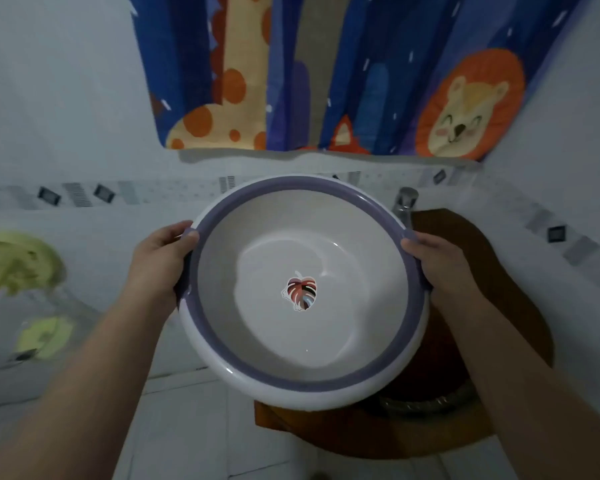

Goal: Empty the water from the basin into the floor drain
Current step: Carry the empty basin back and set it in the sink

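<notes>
The left hand [161,259] is closed on the left side of the basin [378,386], with the thumb laid over the purple rim and the fingers hidden beneath it. The right hand [437,268] is closed on the opposite side in the same way, thumb on top of the rim, fingers out of sight underneath. Both bare forearms are seen reaching in from the lower corners of the view.

The basin is held in the air between the two hands, roughly level, in front of the person at the centre of the view. It is round and white, with a purple band around the inside of the rim. A shallow pool of clear water [333,327] is seen in the bottom; its edge is marked by a faint line on the inner wall. A leaf sticker [301,293] in red and dark tones is fixed at the centre of the bottom, under the water.

Just behind and below the basin on the right, a dark brown sink [499,282] is partly covered by it. A metal tap [405,202] stands at the sink's far edge, close to the basin rim. A ribbed metal hose [426,403] is visible below the basin.

A blue curtain [326,74] printed with a giraffe and a lion hangs on the wall above. A blurred yellow-green object [18,261] is noted on the left wall; what it is cannot be told. White floor tiles [187,438] are seen below. The floor drain cannot be made out.
</notes>
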A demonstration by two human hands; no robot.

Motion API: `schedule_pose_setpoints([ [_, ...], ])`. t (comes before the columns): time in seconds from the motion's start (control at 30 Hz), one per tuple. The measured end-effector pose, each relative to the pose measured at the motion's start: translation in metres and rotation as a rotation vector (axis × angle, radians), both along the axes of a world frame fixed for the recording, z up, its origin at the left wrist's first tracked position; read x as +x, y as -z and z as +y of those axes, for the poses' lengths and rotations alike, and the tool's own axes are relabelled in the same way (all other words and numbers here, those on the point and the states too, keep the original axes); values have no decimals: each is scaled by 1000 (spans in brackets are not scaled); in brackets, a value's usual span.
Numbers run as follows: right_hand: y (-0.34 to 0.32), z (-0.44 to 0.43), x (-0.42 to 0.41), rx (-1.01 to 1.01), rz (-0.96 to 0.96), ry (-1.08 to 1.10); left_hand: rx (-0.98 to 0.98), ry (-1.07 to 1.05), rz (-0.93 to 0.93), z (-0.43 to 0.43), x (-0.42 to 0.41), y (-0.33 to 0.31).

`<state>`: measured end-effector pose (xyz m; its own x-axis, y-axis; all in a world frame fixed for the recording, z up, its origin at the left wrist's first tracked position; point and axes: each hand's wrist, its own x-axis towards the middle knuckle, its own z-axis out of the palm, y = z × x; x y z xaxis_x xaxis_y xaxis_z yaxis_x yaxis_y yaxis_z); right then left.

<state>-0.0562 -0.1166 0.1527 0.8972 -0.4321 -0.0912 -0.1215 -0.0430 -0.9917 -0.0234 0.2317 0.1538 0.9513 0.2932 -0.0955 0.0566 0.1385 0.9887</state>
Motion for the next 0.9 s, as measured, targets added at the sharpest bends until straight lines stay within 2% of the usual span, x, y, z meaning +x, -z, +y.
schedule_pose_setpoints([
  [0.23, 6, -56, -15, -23, 44, 107, 72, 89, 4, -64, 10, 5],
  [0.43, 45, -101, -15, -3, 167, 116, 220, 102, 62, -108, 9, 32],
  [0.63, 82, -148, 13, -21, 293, -20, 348, 24, 216, -154, 10, 60],
  [0.9, 105, -171, 41, 56, 380, -199, 497, -163, 298, -174, 3, 80],
])
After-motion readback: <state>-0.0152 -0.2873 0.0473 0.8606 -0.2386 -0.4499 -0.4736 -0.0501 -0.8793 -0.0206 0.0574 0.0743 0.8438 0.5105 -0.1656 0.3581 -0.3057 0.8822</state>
